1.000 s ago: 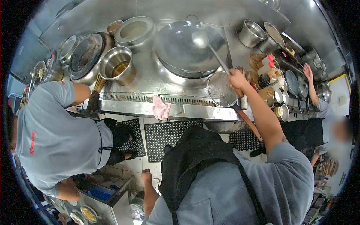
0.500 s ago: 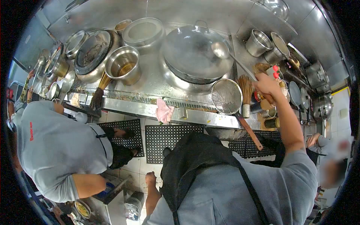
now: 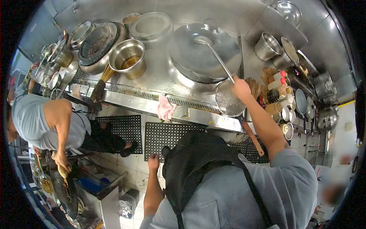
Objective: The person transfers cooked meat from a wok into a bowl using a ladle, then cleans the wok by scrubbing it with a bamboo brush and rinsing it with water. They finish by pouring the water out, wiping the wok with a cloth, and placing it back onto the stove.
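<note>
My right hand [image 3: 240,88] is closed around the end of a long-handled metal ladle [image 3: 220,61]. The ladle's bowl rests within the large round wok [image 3: 187,53], towards its far side, and faint steam hangs over the wok. Just beneath my right hand lies a round wire strainer [image 3: 228,101] with a wooden handle. My left hand [image 3: 153,162] hangs low beside my apron, above the black floor mat [image 3: 173,131]; its fingers look curled, and whether they hold anything is hidden. A pink cloth [image 3: 166,108] lies over the counter's front edge.
Left of the wok stand a metal pot of brown liquid [image 3: 127,60], a bamboo brush [image 3: 102,84] and a covered pot [image 3: 150,26]. Sauce bottles and jars [image 3: 276,86] crowd the right side. A co-worker [image 3: 45,118] at the left handles a dark pan [image 3: 65,187].
The ladle's bowl has moved left and away across the wok, and my right hand has shifted left. The co-worker has turned and now reaches down over a pan.
</note>
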Demonstrator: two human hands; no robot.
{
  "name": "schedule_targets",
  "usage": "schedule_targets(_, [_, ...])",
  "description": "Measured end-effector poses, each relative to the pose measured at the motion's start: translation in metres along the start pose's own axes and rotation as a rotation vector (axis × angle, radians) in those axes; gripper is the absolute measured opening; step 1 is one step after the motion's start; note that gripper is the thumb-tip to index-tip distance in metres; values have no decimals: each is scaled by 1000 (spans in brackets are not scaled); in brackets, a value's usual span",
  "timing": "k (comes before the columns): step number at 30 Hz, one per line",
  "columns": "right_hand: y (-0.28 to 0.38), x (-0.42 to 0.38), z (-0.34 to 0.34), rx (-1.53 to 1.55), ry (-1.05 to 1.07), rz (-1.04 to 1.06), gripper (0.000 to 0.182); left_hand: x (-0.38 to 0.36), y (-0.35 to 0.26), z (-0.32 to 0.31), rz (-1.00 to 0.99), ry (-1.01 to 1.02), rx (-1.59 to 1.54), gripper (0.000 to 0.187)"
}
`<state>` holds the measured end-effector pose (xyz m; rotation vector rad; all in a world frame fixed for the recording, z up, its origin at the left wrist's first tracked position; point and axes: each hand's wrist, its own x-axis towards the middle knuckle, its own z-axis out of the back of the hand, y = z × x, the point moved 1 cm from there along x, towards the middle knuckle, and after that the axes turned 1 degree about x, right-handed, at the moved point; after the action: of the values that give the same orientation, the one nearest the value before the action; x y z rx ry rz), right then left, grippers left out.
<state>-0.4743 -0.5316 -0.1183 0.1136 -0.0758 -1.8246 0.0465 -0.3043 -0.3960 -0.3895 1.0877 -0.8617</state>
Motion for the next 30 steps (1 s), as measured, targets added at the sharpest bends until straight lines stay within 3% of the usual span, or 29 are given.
schedule_targets(1, [2,1,-5,-40,14,-8,39,5,-34,-9,-3,104,72,36])
schedule_targets(4, [5,-1,-13,-89,26,-18,36,41,-99,-53,-279,144,39,40])
schedule_targets(8, [11,-15,-9,-21,19,-51,30,3,-238,-58,-444,196,14,35])
schedule_targets(11, [4,-21,-13,23,28,-90,28,-56,-343,-56,-806,109,178,36])
schedule_targets(14, [4,-27,-7,110,46,-113,24,-61,-441,-85,-1404,-164,438,44])
schedule_targets(15, [4,-30,-4,124,52,-124,24,-48,-464,-100,-1479,-247,585,42])
schedule_targets(16, [4,-33,0,139,57,-135,24,-32,-481,-114,-1554,-331,733,41])
schedule_targets(18, [-4,-36,-5,159,53,-144,23,11,-494,-134,-1530,-233,1140,31])
schedule_targets(21, [-9,-45,-5,278,-17,-155,22,47,-501,-135,-1611,-72,1255,23])
schedule_targets(23, [-10,-48,-1,290,-108,-137,21,47,-516,-129,-1676,-91,1251,25])
schedule_targets(30, [-4,-35,23,227,82,-138,26,49,-523,-124,-1750,-121,1228,26])
